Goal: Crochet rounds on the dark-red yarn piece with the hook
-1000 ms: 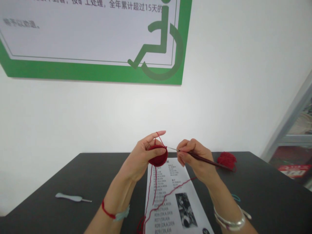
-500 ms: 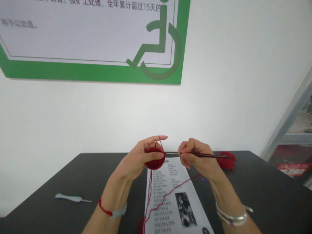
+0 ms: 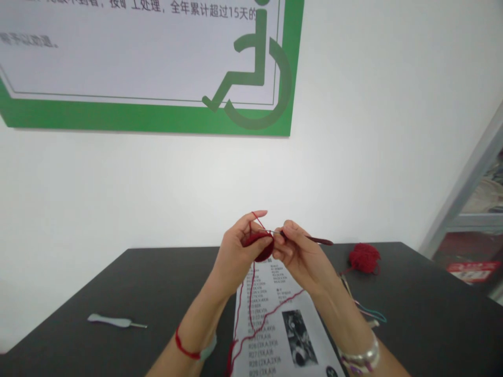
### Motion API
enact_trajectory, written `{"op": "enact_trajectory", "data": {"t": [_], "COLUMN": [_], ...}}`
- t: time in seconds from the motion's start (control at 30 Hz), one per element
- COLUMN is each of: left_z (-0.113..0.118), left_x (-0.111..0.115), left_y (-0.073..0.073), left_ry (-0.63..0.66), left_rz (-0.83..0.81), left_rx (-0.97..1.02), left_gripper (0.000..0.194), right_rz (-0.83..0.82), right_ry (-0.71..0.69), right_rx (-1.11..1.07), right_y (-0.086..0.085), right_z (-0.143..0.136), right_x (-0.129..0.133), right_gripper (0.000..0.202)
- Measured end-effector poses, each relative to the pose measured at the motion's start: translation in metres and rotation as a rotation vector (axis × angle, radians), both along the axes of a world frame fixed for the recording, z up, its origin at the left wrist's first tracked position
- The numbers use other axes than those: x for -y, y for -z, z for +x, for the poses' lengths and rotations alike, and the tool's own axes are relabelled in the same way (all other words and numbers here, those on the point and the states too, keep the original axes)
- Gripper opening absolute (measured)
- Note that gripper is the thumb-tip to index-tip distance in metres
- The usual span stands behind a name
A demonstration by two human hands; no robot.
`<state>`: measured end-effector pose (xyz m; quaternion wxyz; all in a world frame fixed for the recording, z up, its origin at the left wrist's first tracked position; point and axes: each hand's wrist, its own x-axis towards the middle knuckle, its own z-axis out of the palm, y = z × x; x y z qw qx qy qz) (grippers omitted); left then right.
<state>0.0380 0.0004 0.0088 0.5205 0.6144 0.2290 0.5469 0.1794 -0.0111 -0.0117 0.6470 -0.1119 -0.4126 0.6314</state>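
My left hand (image 3: 239, 246) pinches a round piece of red crochet work (image 3: 264, 253) between thumb and fingers. Red yarn (image 3: 257, 219) runs over its raised index finger. In my right hand (image 3: 301, 251) is a crochet hook (image 3: 320, 241) with a dark red handle, held near its metal shaft. The hook's tip reaches the upper edge of the crochet work, where the yarn meets it; the exact stitch is too small to make out. Strands of red yarn hang below the piece onto a printed pattern sheet (image 3: 271, 324).
A red yarn ball (image 3: 364, 258) lies at the back right of the dark table (image 3: 176, 262). At the left rests a second crochet hook (image 3: 116, 320) with a pale handle. Thin coloured cords (image 3: 371, 312) lie beside my right forearm. Behind stands a white wall with a green-framed sign (image 3: 157, 118).
My right hand has moved left, close to my left hand, bringing the hook to the upper edge of the work. The hook's handle now tilts differently. My left hand has shifted slightly right and up.
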Motion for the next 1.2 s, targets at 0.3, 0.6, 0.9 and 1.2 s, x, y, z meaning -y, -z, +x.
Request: {"op": "enact_trajectory", "data": {"t": [0.3,0.6,0.9,1.2], "left_z": [-0.004,-0.009,-0.009,-0.009], "left_x": [-0.001,-0.003,0.001,-0.001], "left_y": [0.001,0.0,-0.005,-0.004], "left_ry": [0.13,0.127,0.056,0.018], "left_rz": [-0.049,-0.09,-0.079,-0.035], "left_rx": [0.034,0.018,-0.009,-0.057], "left_gripper": [0.046,0.045,0.052,0.053], "right_rz": [0.102,0.174,0.247,0.299], "right_ry": [0.113,0.107,0.187,0.413], "right_rx": [0.053,0.162,0.279,0.476], "right_y": [0.002,0.002,-0.001,0.003], "right_z": [-0.003,0.009,0.018,0.017], "right_x": [0.004,0.001,0.004,0.01], "right_gripper": [0.024,0.019,0.016,0.016]}}
